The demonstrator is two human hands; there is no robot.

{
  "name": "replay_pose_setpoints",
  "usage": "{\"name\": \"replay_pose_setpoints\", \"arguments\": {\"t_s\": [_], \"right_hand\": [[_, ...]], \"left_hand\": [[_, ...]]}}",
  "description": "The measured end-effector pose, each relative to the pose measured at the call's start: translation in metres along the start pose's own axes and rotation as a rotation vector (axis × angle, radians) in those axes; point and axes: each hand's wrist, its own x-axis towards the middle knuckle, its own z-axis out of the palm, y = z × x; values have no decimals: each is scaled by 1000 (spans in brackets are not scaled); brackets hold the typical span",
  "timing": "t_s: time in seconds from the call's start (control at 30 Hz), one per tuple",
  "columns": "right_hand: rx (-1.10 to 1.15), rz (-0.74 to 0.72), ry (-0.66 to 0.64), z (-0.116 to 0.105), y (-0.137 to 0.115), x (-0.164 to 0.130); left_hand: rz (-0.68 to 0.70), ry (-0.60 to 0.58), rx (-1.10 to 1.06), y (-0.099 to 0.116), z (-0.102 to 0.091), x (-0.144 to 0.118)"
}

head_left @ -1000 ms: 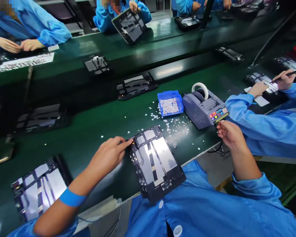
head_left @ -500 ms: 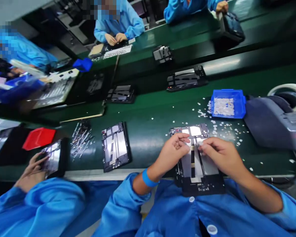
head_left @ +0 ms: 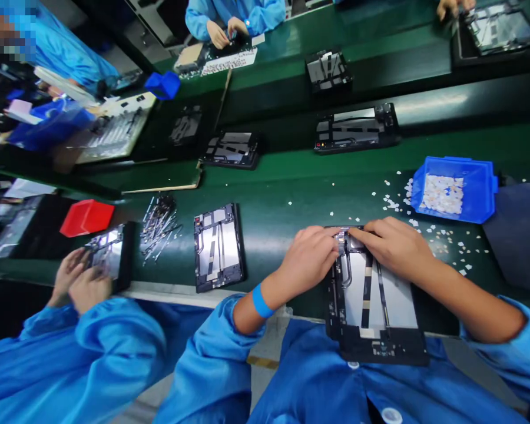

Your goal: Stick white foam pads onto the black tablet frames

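Under both hands lies a dark tablet frame [head_left: 375, 294], flat on the green belt [head_left: 291, 194] with its near end hanging over the belt's edge toward the person's blue coat. The left hand [head_left: 311, 259] rests curled on the frame's far left corner, and the right hand [head_left: 395, 247] lies over the far edge, its fingers [head_left: 366, 231] stretched toward the left hand's fingertips so the two nearly meet. They seem to press something small down there, the left steadying the frame; whether either pinches a piece I cannot tell, since the fingertips hide it. Beyond the right fingers, white scraps [head_left: 428, 227] are scattered across the belt, and a blue tray [head_left: 454, 194] of the same bits sits past them, within easy reach. Left of the left hand the belt is bare as far as a second frame [head_left: 218, 247], well apart, with a heap of thin metal strips [head_left: 159, 227] beyond it. A neighbour's hands [head_left: 79, 282] work another frame farther left.
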Motion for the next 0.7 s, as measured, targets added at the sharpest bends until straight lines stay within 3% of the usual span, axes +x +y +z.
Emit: {"name": "replay_pose_setpoints", "arguments": {"t_s": [0.17, 0.33, 0.57, 0.7], "right_hand": [[-97, -139, -42, 2, 9, 6], [-137, -175, -56, 1, 9, 6], [-120, -176, -36, 2, 8, 5], [-135, -161, -73, 1, 11, 7]], "left_hand": [[128, -121, 304, 2, 6, 9], [172, -139, 464, 10, 7, 8], [182, -156, 437, 10, 6, 9], [86, -170, 228, 7, -5, 16]]}}
